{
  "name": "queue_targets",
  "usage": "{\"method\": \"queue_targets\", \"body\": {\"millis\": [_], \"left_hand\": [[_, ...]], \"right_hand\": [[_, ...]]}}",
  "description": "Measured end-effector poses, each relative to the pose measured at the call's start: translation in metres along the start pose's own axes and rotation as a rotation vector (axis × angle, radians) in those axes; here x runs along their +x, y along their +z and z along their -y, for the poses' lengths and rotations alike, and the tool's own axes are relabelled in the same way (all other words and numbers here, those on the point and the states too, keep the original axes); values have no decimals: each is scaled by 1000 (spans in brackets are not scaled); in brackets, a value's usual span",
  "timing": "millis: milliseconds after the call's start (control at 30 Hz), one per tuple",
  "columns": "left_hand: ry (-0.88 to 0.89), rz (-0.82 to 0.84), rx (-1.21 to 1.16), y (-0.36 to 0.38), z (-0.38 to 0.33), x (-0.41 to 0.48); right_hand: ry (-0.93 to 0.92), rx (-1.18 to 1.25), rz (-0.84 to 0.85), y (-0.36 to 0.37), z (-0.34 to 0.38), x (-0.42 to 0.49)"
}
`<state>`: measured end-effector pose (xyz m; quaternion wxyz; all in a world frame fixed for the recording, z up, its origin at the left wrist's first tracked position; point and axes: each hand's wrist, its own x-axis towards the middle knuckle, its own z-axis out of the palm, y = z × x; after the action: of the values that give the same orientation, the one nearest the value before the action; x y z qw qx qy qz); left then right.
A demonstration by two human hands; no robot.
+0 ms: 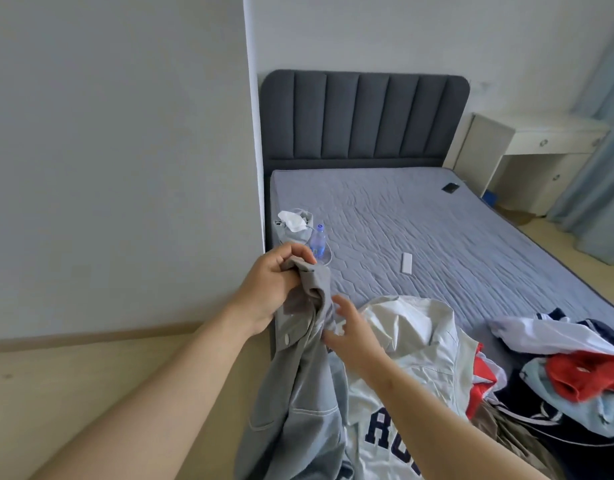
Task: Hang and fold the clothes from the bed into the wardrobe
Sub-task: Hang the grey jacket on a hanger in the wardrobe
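Note:
A grey button-up shirt [298, 386] hangs over the near left corner of the bed [419, 233]. My left hand [274, 282] grips its collar and lifts it. My right hand [350, 332] reaches to the shirt just below the collar, fingers spread and relaxed, touching the cloth. Under my right forearm lies a white jersey [419, 358] with dark letters. A pile of navy, white, light blue and red clothes [575, 368] covers the bed's near right part. The wardrobe is out of view.
A water bottle [318, 240], a grey pouch with white tissue [295, 221], a white remote [407, 263] and a dark phone [450, 187] lie on the mattress. A grey wall panel [125, 168] stands left; a white desk [540, 147] and blue curtain [599, 168] stand right.

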<state>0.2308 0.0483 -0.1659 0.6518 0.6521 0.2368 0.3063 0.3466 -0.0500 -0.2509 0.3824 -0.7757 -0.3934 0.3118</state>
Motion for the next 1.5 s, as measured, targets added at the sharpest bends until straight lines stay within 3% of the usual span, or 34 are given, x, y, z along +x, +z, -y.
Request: {"method": "queue_targets", "body": {"millis": [100, 233, 267, 333, 400, 433, 500, 600, 700, 800, 967, 1133, 1333, 1400, 1500], "left_hand": [[-16, -30, -110, -9, -9, -3], [-50, -132, -77, -24, -9, -8], [-49, -185, 61, -31, -8, -9], [-76, -257, 656, -48, -4, -10], [-202, -210, 1242, -60, -2, -17], [-250, -154, 1326, -62, -1, -21], [-242, -5, 1187, -59, 8, -24], [-64, 137, 913, -38, 17, -23], [-56, 208, 865, -28, 23, -20], [-43, 101, 904, -30, 25, -20], [74, -124, 924, -28, 20, -21], [138, -194, 995, -32, 3, -21], [-49, 73, 1389, -64, -32, -30], [-149, 118, 1293, -77, -46, -40], [-184, 17, 1078, -98, -69, -58]], "right_hand": [[-13, 35, 121, 4, 7, 4], [3, 153, 21, 4, 12, 4], [1, 192, -10, 3, 13, 4], [-21, 239, -70, 2, 14, 5], [-47, 272, -99, -1, 19, 5], [-69, 284, -106, -2, 22, 5], [-128, 267, -98, -1, 28, 4], [-219, 192, -46, 3, 35, 0], [-326, 100, -19, 3, 39, -6], [-376, -4, -37, -2, 36, -9], [-272, -36, -66, 0, 28, -15], [-180, -163, -50, 4, 18, -19], [-292, 22, -159, -7, 55, -7], [-345, 88, -144, -2, 74, 0], [-439, 92, -83, 14, 103, 9]]}}
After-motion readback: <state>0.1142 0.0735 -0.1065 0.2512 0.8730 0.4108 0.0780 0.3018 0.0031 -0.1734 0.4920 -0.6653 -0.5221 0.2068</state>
